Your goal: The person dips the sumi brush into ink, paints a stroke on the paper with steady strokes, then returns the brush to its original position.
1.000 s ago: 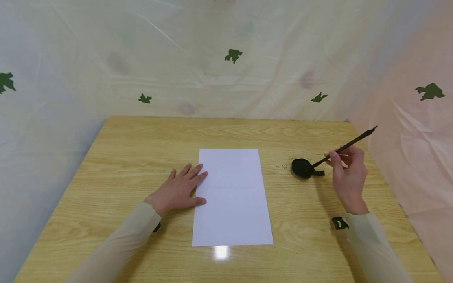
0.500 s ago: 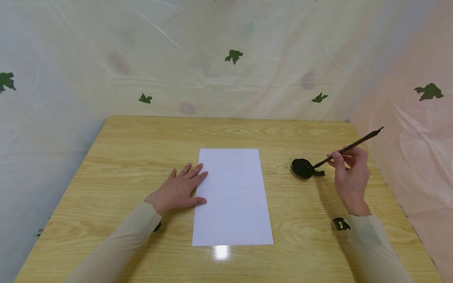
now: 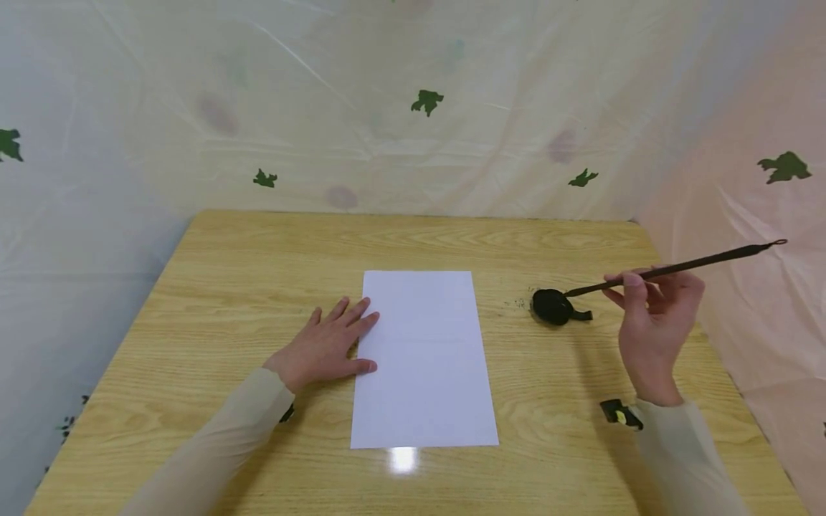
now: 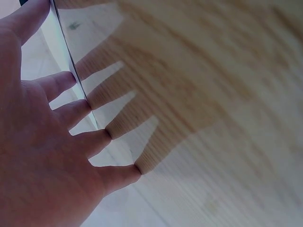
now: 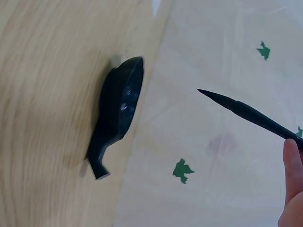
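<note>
A white sheet of paper (image 3: 426, 365) lies flat on the wooden table, and my left hand (image 3: 323, 350) rests across its left edge, fingers spread. In the left wrist view two fingertips of the left hand (image 4: 47, 137) touch the wood beyond the paper's edge. My right hand (image 3: 661, 326) pinches a dark calligraphy brush (image 3: 716, 258) between thumb and fingers, its shaft sloping up to the right. Right of the paper stands a black ink dish (image 3: 551, 307) with a curved handle. The right wrist view shows the brush's pointed black tip (image 5: 215, 97) raised apart from the ink dish (image 5: 120, 97).
Small dark specks (image 3: 519, 303) mark the wooden table (image 3: 258, 258) left of the dish. A pale cloth backdrop (image 3: 355, 107) with green bird shapes encloses the back and sides. A light reflection shines below the paper.
The right hand has moved right and tilted the brush flatter, its loop end swinging far right. The tip has shifted up from the dish's handle side. The left hand has stayed still.
</note>
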A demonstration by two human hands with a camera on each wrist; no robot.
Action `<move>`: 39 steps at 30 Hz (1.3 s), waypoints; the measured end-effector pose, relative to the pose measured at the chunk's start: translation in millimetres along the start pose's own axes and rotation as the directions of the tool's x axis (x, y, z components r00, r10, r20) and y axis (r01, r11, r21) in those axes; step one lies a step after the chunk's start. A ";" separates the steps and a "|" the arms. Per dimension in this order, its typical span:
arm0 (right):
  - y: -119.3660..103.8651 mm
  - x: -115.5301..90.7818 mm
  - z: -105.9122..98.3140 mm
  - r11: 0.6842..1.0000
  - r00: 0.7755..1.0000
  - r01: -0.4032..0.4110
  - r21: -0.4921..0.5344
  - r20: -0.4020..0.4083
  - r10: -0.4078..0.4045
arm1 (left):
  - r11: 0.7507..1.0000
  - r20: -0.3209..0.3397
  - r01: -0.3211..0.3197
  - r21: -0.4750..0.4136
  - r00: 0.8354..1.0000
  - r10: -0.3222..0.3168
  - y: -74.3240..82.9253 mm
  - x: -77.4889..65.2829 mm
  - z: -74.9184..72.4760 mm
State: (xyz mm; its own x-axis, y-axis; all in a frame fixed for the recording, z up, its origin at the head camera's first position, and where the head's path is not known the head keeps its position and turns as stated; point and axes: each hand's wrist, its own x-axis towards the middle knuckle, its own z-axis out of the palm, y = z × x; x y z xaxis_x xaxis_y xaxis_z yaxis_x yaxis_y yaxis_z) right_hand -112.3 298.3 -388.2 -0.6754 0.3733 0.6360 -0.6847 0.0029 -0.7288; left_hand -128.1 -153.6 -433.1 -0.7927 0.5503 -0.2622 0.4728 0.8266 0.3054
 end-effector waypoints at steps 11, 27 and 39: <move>-15.4 -1.1 26.2 0.984 0.995 0.017 0.177 -0.102 0.001 | 1.000 0.007 0.007 -0.014 1.000 -0.007 -0.1 -1.1 -1.1; -27.1 -10.6 68.2 0.968 0.987 -0.018 0.252 -0.153 0.058 | 1.000 -0.009 -0.004 -0.005 1.000 0.004 -0.7 -1.3 0.2; -22.9 -27.7 92.8 0.958 0.989 -0.091 0.274 -0.084 0.118 | 1.000 0.007 0.001 -0.014 1.000 -0.001 -0.1 0.6 -2.0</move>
State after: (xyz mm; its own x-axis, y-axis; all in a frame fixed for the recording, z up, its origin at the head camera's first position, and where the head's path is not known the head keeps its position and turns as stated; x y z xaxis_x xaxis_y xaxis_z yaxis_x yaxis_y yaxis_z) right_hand -103.4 201.8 -365.6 -0.7262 0.4474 0.5220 -0.6690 -0.2850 -0.6865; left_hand -129.4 -153.7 -431.4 -0.7904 0.5506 -0.2686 0.4666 0.8252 0.3183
